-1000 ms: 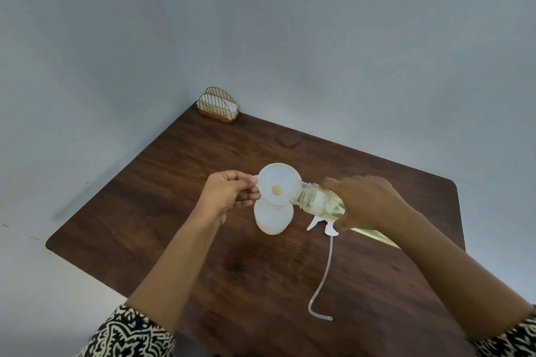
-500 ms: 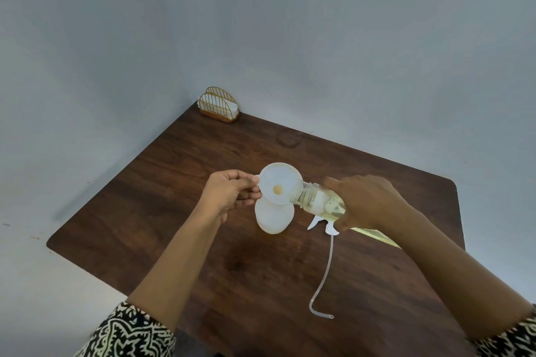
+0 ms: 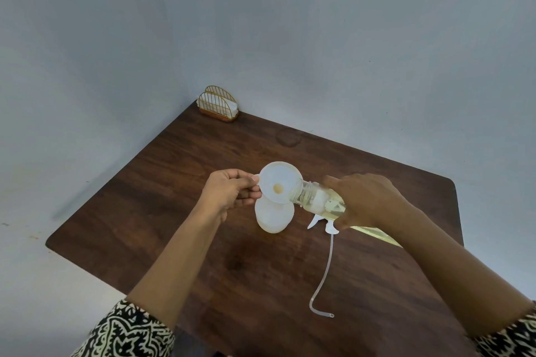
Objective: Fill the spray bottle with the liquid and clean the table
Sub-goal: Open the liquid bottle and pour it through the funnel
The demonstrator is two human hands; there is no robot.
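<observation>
The left hand (image 3: pixel 229 195) pinches the tab of a white funnel (image 3: pixel 280 182) seated in the spray bottle (image 3: pixel 274 217), which stands mid-table (image 3: pixel 179 182). The right hand (image 3: pixel 368 200) grips a tilted clear bottle of yellowish liquid (image 3: pixel 314 197), its mouth at the funnel's rim. The sprayer head (image 3: pixel 331 228) lies just beside it.

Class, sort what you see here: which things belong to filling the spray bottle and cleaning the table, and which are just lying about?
In the job:
- funnel, pinched by the left hand
- spray bottle beneath it
- liquid bottle, tilted into the funnel by the right hand
- spray head with tube, lying on the table

Lying about:
- napkin holder, far corner
</observation>
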